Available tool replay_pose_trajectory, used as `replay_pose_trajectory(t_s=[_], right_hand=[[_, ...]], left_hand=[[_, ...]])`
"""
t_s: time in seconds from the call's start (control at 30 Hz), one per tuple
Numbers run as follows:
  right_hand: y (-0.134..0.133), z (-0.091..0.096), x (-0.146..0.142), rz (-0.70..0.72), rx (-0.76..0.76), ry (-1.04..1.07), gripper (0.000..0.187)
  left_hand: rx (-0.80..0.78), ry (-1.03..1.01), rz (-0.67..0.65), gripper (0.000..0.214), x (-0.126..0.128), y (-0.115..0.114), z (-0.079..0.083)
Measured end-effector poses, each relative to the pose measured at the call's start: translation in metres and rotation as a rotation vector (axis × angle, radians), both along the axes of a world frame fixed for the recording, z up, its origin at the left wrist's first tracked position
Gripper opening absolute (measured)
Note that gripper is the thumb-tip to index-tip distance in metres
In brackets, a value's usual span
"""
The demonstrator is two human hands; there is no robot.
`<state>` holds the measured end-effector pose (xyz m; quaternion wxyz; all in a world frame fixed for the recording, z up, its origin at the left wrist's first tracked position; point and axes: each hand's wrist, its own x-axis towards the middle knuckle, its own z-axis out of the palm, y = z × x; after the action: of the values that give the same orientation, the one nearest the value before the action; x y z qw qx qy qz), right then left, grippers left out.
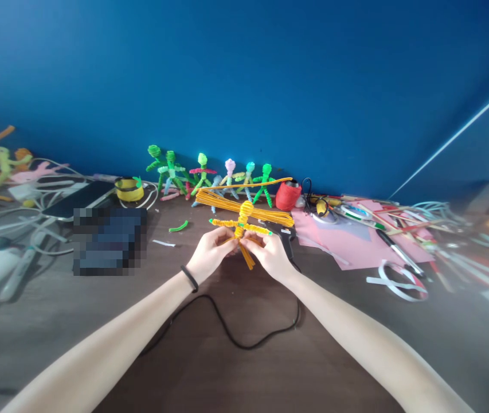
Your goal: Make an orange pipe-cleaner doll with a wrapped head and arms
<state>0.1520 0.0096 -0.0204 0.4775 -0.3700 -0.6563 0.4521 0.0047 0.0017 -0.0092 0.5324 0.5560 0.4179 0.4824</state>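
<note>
Both my hands pinch a yellow-orange pipe cleaner figure [245,213] above the middle of the table. Its head and arms are coiled, the arm ends are green, and straight stems hang below the body. My left hand [210,250], with a dark band at the wrist, grips the figure's body from the left. From the right, my right hand [271,256] closes finger and thumb on the body. Just behind lies a bundle of orange pipe cleaners [214,199]. My fingertips partly hide the figure's lower body.
Several coloured pipe cleaner figures [202,172] lean against the blue wall [244,74]. Left are a dark phone-like slab [110,241], cables and yellow tape [129,190]. Right are a red roll [288,195], pink paper [325,241], a pen [399,252] and white strips. A black cord [244,347] curves in front.
</note>
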Motion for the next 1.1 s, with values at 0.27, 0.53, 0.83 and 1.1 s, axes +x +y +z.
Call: replay_pose_trajectory(t_s=[0.27, 0.53, 0.83, 1.1], right_hand=[[0.005, -0.005, 0.000, 0.156, -0.247, 0.321, 0.015], [0.007, -0.007, 0.002, 0.324, -0.469, 0.398, 0.025], [0.002, -0.007, 0.002, 0.103, -0.031, -0.023, 0.022], [0.000, -0.010, 0.012, -0.029, 0.515, -0.399, 0.020]], left_hand=[[-0.034, -0.150, -0.027, 0.010, 0.000, -0.003, 0.001], [-0.146, -0.369, -0.023, 0.009, 0.005, -0.005, 0.004], [-0.292, -0.476, -0.039, 0.012, 0.004, -0.001, -0.001], [-0.365, -0.520, -0.015, 0.012, 0.011, -0.010, 0.003]])
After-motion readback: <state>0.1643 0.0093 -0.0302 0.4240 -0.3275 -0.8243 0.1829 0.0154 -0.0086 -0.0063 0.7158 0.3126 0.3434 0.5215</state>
